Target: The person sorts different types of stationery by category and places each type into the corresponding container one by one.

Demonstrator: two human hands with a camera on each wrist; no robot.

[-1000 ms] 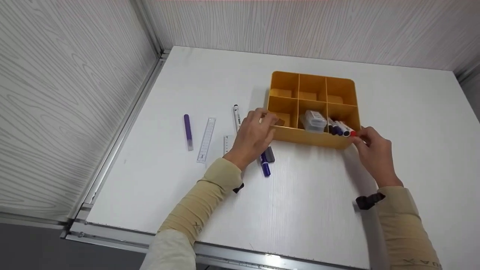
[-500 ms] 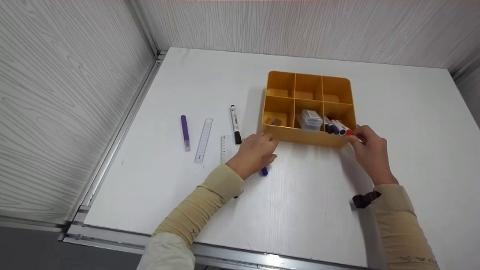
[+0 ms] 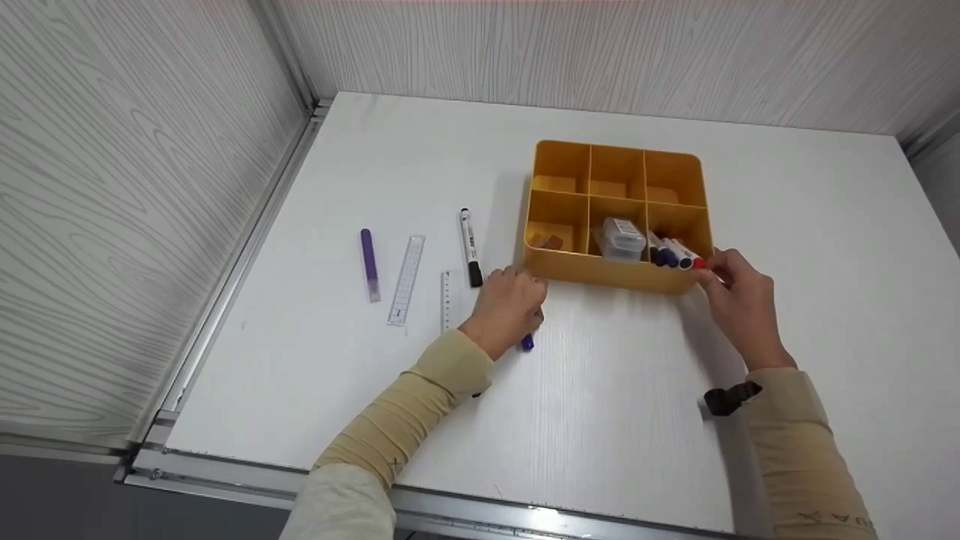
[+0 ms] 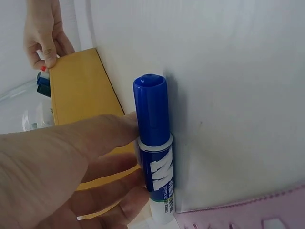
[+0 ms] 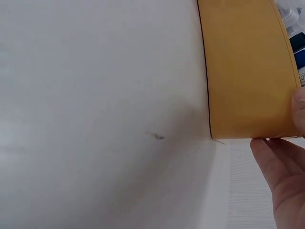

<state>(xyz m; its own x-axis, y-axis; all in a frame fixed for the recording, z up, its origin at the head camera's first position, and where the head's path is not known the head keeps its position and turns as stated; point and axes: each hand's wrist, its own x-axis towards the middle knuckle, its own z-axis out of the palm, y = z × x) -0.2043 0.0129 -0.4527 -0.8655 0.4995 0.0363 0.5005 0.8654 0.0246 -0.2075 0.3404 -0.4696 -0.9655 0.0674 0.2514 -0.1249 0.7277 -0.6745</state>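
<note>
In the head view, my left hand (image 3: 507, 307) is down at the table just before the near left corner of the yellow six-compartment box (image 3: 615, 276). Its thumb and fingertips meet a blue marker (image 4: 155, 114) lying on the table in the left wrist view. The marker hides the fingertips, so what they hold is unclear. My right hand (image 3: 739, 304) grips the box's near right corner, its thumb near the rim and its fingers against the side. In the box are several markers (image 3: 675, 253), a clear plastic case (image 3: 623, 238) and a small brown piece (image 3: 553, 242).
To the left lie a purple pen (image 3: 369, 259), a clear ruler (image 3: 406, 281), a second ruler (image 3: 448, 296) and a black-capped whiteboard marker (image 3: 470, 247). A pink item (image 4: 248, 212) shows at the left wrist view's lower edge. Panels (image 3: 585, 52) stand behind the white table (image 3: 630, 412).
My left hand has left the box's left compartment and come down toward me, over where the grey eraser lay, beside the blue marker. The right hand keeps its grip on the box.
</note>
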